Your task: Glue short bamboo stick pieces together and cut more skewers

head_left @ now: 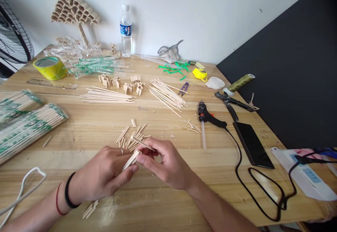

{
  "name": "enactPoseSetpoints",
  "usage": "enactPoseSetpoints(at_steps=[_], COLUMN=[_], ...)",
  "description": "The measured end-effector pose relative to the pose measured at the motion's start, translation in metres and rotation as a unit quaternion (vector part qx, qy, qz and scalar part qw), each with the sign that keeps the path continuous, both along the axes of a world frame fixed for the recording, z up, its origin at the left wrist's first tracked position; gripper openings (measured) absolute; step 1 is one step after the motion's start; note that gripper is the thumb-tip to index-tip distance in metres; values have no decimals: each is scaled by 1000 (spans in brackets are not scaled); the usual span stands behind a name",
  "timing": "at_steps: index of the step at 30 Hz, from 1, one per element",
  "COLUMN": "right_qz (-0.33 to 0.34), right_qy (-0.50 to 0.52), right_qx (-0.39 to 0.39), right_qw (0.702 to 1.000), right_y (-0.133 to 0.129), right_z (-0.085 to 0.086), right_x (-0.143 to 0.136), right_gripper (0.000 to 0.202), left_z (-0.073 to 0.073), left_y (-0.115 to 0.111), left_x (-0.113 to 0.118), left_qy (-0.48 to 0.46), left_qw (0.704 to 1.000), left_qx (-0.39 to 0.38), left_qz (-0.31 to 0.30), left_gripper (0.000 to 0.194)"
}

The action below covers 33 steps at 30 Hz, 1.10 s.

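My left hand [107, 168] is closed around a small bundle of short wooden sticks [131, 160], whose ends stick out between thumb and fingers. My right hand [168, 161] pinches at the tip of that bundle. A separate short wooden stick [143, 143] lies along its fingers, pointing up and left. Just beyond both hands is a loose pile of cut sticks [138, 135]. A few more short pieces [91, 209] lie by my left wrist. Farther back are two groups of long sticks [106, 95] and several small zigzag stick pieces [128, 88].
A black glue gun [210, 116] with its cord lies to the right, near pliers [234, 102], a phone [252, 144] and a power strip [306, 174]. Packaged sticks [31, 130] and yellow tape [50, 68] are left. A bottle [125, 31] and a stick-built tree [75, 10] stand behind.
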State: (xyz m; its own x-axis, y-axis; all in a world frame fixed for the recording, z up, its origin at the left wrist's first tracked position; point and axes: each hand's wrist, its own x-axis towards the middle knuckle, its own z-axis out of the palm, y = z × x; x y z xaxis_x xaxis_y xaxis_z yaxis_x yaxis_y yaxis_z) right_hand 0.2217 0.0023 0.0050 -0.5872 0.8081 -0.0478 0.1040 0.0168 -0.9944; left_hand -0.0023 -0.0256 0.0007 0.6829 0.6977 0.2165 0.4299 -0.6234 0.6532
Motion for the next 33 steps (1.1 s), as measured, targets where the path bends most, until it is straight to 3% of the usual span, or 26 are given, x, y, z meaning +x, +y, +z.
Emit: enactPoseSetpoints(at_steps=[33], right_qz=[-4], right_qy=[-2], right_qx=[2], right_qw=[1000], right_y=[1], right_z=[-1], right_x=[-1], right_gripper=[20], left_z=[1], left_y=[2], left_x=[1], left_qy=[2], left_qw=[1000], left_qx=[-2], left_qz=[2], left_gripper=[26])
